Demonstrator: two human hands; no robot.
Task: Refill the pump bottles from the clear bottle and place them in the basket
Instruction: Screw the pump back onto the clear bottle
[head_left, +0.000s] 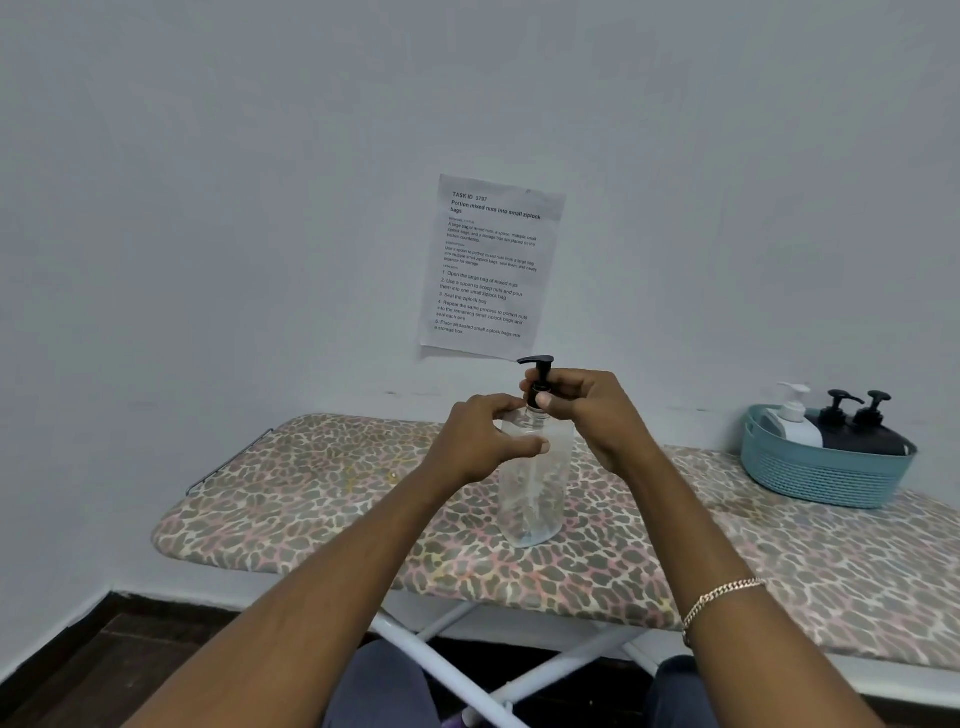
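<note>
Clear bottle (532, 493) upright, left grip (485, 436) curled round its shoulder, right grip (587, 410) pinching black pump (536, 360)

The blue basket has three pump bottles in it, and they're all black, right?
Not quite. The blue basket does hold three pump bottles, but only two are black bottles; the third is a white bottle. The head view shows it.

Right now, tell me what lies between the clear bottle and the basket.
Head view: between the clear bottle and basket, only bare patterned board cover, with the right forearm crossing above it.
</note>
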